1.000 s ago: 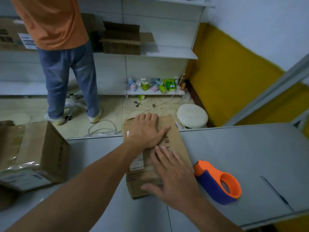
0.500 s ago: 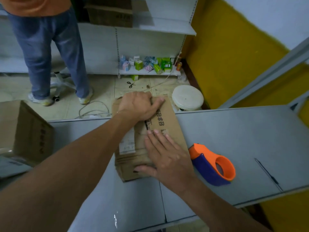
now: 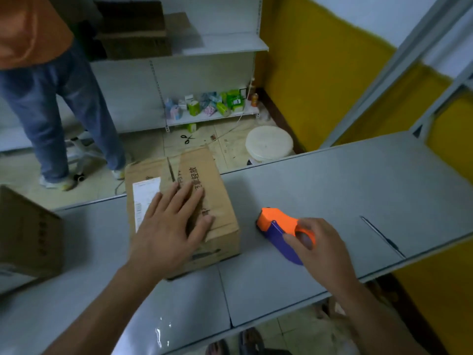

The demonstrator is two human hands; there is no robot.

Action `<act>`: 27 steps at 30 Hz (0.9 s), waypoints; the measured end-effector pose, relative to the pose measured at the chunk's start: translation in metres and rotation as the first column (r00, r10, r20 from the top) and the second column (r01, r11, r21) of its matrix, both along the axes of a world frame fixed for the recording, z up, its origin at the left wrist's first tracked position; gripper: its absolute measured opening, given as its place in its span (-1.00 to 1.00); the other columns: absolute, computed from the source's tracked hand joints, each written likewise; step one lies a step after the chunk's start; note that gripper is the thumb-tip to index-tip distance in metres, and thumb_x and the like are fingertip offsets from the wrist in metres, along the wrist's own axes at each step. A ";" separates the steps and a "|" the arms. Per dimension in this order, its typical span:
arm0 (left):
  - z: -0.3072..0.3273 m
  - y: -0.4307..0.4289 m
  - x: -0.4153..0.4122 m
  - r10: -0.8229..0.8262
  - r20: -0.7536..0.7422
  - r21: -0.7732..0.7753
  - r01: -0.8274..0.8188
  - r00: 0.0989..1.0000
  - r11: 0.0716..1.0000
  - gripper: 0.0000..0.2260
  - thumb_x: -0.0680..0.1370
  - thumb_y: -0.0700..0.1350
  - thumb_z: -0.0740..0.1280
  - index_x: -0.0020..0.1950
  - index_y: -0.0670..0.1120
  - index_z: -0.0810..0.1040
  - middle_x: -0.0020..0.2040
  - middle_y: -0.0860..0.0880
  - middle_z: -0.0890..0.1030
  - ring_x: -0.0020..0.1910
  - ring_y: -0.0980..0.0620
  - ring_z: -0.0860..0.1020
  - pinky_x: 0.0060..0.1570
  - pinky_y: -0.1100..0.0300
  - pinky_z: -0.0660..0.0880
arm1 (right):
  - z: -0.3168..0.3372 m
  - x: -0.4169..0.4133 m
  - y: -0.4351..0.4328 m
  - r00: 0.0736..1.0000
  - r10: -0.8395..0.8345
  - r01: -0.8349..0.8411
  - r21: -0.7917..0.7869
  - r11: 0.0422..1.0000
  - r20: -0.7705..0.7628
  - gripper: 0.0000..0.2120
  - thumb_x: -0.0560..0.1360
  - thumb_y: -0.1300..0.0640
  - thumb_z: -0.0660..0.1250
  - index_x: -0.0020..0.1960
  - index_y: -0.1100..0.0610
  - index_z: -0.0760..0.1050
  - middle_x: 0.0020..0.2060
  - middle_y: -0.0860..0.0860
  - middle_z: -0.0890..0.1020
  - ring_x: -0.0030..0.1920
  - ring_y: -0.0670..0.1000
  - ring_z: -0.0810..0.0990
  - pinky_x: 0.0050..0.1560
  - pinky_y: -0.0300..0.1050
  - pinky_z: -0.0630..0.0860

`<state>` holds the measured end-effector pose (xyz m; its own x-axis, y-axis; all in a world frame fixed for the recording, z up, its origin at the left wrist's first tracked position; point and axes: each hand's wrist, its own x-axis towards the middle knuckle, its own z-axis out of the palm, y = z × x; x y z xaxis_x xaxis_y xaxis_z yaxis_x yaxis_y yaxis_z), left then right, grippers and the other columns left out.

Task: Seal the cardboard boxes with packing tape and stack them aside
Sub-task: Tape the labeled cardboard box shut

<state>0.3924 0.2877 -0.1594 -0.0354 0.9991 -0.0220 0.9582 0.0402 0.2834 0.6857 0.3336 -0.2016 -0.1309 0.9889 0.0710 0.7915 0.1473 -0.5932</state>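
A grey counter (image 3: 358,180) carries the cardboard box (image 3: 220,221), its long axis running away from the wearer. The left hand (image 3: 171,226) lies flat and open on it. Right of the box, the right hand (image 3: 317,242) seemingly grips the orange tape dispenser (image 3: 279,224).

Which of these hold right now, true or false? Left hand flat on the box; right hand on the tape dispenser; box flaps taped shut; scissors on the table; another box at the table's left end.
1. The left hand lies flat on the cardboard box. True.
2. The right hand is on the tape dispenser. True.
3. The box flaps are taped shut. False: the top seam shows bare, with no tape across it.
4. Scissors lie on the table. False: they are on the floor beyond it.
5. A second box sits at the table's left end. True.
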 end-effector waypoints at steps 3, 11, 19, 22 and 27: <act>-0.001 0.002 0.001 0.030 0.021 0.024 -0.031 0.999 0.999 -0.33 0.50 0.43 -0.22 0.57 0.22 0.01 0.59 0.18 -0.03 0.57 0.16 -0.13 0.54 0.07 -0.19 | -0.013 0.016 0.011 0.957 0.160 -0.106 -0.223 0.969 0.242 -0.75 0.38 -0.12 0.46 -0.19 -0.05 0.42 -0.30 -0.12 0.51 -0.17 0.08 0.52 -0.17 -0.12 0.34; 0.003 -0.001 0.003 0.080 0.075 0.110 -0.088 0.994 0.990 -0.35 0.49 0.44 -0.06 0.53 0.22 0.20 0.54 0.22 0.15 0.54 0.21 0.03 0.50 0.11 -0.05 | -0.063 0.017 0.016 0.844 0.169 -0.261 0.114 0.958 0.510 -0.60 0.16 -0.15 0.55 -0.26 0.10 0.49 -0.50 0.00 0.55 -0.45 0.11 0.58 0.12 0.03 0.33; 0.004 -0.004 0.005 0.095 0.055 0.091 -0.100 0.994 0.991 -0.36 0.48 0.46 -0.07 0.51 0.26 0.17 0.55 0.21 0.15 0.51 0.24 0.02 0.46 0.11 -0.02 | -0.047 0.028 0.030 0.936 0.194 -0.188 -0.047 0.981 0.294 -0.65 0.36 -0.18 0.42 -0.12 0.11 0.56 -0.24 0.03 0.66 -0.18 0.13 0.64 -0.04 -0.06 0.45; 0.007 -0.002 0.006 0.092 0.081 0.097 -0.100 0.992 0.990 -0.37 0.47 0.47 -0.06 0.49 0.28 0.17 0.54 0.24 0.15 0.50 0.27 0.02 0.47 0.11 -0.01 | -0.013 0.026 0.044 0.786 -0.269 -0.015 -0.452 0.892 -0.556 -0.68 0.41 -0.03 0.48 0.05 0.16 0.63 -0.27 -0.03 0.72 -0.24 -0.04 0.68 -0.17 -0.15 0.57; 0.008 -0.004 0.009 0.103 0.083 0.117 -0.113 0.991 0.987 -0.35 0.46 0.47 -0.04 0.50 0.24 0.21 0.49 0.28 0.16 0.50 0.26 0.05 0.47 0.06 0.06 | 0.006 0.025 0.030 -0.176 -0.644 -0.549 -0.469 0.692 -0.744 -0.31 0.11 -0.02 0.67 0.19 0.13 0.61 0.07 0.12 0.69 0.06 -0.01 0.66 0.18 -0.04 0.57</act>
